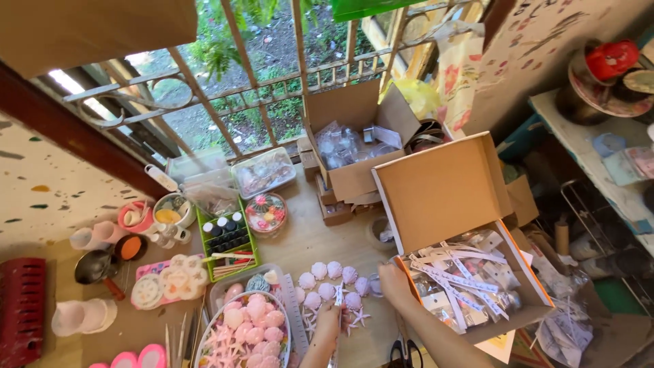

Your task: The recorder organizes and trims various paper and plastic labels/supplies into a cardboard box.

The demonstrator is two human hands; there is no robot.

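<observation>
My left hand (pixel 328 322) is closed around a thin white strip near the pale pink and white shell-shaped pieces (pixel 332 283) laid in rows on the wooden table (pixel 310 235). Small pink star shapes (pixel 355 319) lie just beside it. My right hand (pixel 393 281) rests at the left edge of an open cardboard box (pixel 443 191) filled with small clear packets and white paper strips (pixel 463 279); whether it grips anything I cannot tell. An oval tray (pixel 246 330) of pink shells and stars sits to the left of my left hand.
Another open cardboard box (pixel 354 140) with clear bags stands by the barred window. A green tray of small paint bottles (pixel 226 238), cups, clear lidded containers (pixel 262 172) and moulds crowd the left. Scissors (pixel 405 353) lie at the front edge. Shelves with clutter stand at right.
</observation>
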